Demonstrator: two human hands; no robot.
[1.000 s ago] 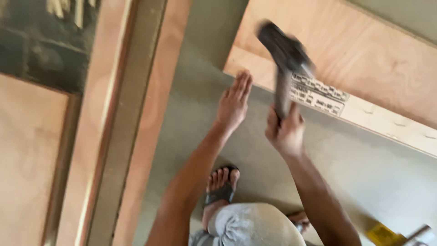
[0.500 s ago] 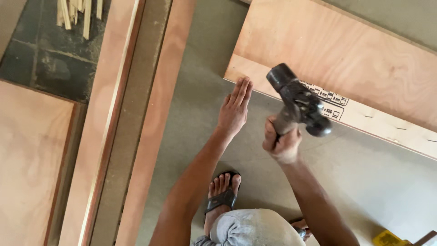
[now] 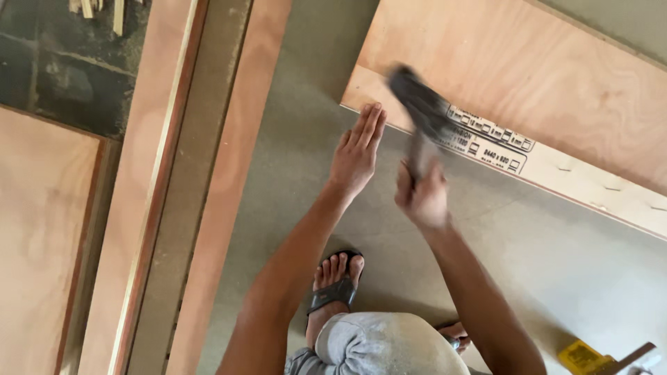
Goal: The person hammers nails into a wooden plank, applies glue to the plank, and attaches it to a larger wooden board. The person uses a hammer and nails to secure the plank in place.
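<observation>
My right hand point(image 3: 422, 195) grips the handle of a dark hammer point(image 3: 421, 111), whose blurred head hangs over the near edge of a plywood panel point(image 3: 528, 76). My left hand point(image 3: 356, 153) lies flat, fingers straight and together, on the grey board point(image 3: 306, 139), its fingertips close to the panel's edge just left of the hammer. A white strip with a printed label point(image 3: 486, 142) runs along that edge of the panel.
Long wooden strips point(image 3: 229, 173) run up the left side, beside another plywood sheet point(image 3: 35, 243). Several wood offcuts point(image 3: 97, 8) lie on dark floor at top left. My sandalled foot point(image 3: 335, 278) and knee are below. A yellow tool point(image 3: 590, 357) sits at bottom right.
The hammer swung down, then up, and is now blurred over the panel edge again. My left hand stayed flat in the same place.
</observation>
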